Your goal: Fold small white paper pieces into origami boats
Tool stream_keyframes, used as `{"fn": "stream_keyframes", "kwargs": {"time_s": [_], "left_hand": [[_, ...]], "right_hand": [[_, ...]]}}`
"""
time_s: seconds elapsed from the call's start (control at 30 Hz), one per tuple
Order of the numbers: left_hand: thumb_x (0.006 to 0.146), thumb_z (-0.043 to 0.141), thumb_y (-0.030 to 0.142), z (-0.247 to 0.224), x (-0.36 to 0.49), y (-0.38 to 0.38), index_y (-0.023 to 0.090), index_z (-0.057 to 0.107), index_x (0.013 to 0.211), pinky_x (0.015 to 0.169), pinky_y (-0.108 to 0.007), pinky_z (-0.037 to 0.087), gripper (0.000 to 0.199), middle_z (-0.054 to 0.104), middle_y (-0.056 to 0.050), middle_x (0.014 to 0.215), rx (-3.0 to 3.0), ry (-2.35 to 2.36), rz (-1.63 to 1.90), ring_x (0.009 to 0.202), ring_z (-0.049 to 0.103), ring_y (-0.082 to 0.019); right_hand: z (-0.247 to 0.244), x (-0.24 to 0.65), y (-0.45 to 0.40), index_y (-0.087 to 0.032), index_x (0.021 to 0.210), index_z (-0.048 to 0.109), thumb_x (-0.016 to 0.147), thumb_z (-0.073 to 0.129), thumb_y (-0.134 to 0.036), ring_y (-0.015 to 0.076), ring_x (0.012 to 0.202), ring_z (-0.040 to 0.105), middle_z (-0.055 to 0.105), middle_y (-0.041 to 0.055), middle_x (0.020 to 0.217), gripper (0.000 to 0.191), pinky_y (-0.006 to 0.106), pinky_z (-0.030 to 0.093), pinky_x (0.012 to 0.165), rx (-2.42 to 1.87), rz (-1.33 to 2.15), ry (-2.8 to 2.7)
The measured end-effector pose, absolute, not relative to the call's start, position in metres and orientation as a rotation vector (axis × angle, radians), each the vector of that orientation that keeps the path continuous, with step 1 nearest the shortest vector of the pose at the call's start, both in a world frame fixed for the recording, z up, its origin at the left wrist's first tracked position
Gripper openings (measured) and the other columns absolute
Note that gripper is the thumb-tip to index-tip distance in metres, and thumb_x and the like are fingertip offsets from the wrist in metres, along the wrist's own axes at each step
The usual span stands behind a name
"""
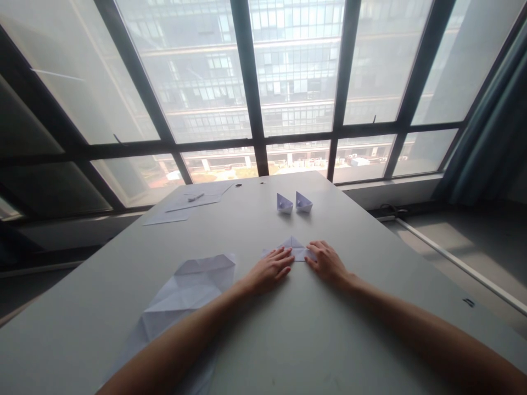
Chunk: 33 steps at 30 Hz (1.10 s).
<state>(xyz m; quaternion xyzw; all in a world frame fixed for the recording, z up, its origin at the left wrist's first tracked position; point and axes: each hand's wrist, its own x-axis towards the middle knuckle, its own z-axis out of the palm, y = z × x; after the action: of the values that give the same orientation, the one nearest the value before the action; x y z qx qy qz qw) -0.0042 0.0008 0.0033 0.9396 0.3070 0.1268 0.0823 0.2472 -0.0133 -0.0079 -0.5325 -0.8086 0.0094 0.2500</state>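
A small folded sheet of white paper (293, 244) lies flat on the table, its peak pointing away from me. My left hand (272, 267) rests on its left side with the fingers stretched out and lying flat. On the right side, my right hand (327, 260) presses down with its fingers apart and slightly bent. Both hands cover the paper's outer corners. Beyond them stand two folded paper boats (284, 204), side by side and almost touching.
A large creased sheet of paper (185, 296) lies at the left, partly beneath my left forearm. Farther back are flat paper sheets (177, 215) with a pen (196, 197) on top. The white table (288, 340) reaches toward tall windows; a dark curtain (486, 120) hangs at the right.
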Motion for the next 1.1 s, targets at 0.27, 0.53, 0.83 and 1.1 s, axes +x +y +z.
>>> {"fn": "stream_keyframes", "kwargs": {"time_s": [0.27,0.53,0.83,1.1], "left_hand": [[0.104,0.033,0.042,0.0061,-0.0032,0.0002,0.025,0.036,0.151,0.121,-0.046,0.023,0.051,0.033,-0.004,0.158,2.785,0.954,0.283,0.147,0.025,-0.026],[0.102,0.039,0.039,0.005,-0.0035,0.0007,0.023,0.04,0.149,0.121,-0.044,0.025,0.05,0.035,-0.005,0.157,2.789,0.955,0.313,0.147,0.027,-0.025],[0.102,0.04,0.038,0.0043,-0.004,0.0006,0.024,0.041,0.149,0.121,-0.044,0.026,0.05,0.036,-0.005,0.156,2.792,0.945,0.345,0.146,0.028,-0.026],[0.101,0.04,0.038,0.006,-0.0035,0.0006,0.023,0.041,0.149,0.12,-0.045,0.027,0.05,0.039,-0.006,0.155,2.794,0.934,0.362,0.145,0.03,-0.026]], "right_hand": [[-0.0045,0.2466,-0.0162,-0.018,0.108,0.065,0.092,0.058,-0.034,0.0238,0.107,0.052,0.062,0.0104,0.112,0.024,0.03,0.041,0.095,-1.52,0.019,-2.174],[-0.0077,0.2466,-0.0154,-0.019,0.099,0.066,0.092,0.059,-0.036,0.0243,0.105,0.051,0.059,0.0108,0.107,0.02,0.03,0.041,0.093,-1.545,0.015,-2.152],[-0.0071,0.2458,-0.0138,-0.019,0.102,0.062,0.088,0.063,-0.031,0.0232,0.101,0.053,0.062,0.0091,0.104,0.019,0.031,0.04,0.09,-1.535,0.081,-2.112],[-0.0072,0.2457,-0.0132,-0.018,0.113,0.061,0.088,0.063,-0.029,0.0235,0.105,0.053,0.065,0.0087,0.109,0.027,0.031,0.039,0.091,-1.5,0.102,-2.104]]}}
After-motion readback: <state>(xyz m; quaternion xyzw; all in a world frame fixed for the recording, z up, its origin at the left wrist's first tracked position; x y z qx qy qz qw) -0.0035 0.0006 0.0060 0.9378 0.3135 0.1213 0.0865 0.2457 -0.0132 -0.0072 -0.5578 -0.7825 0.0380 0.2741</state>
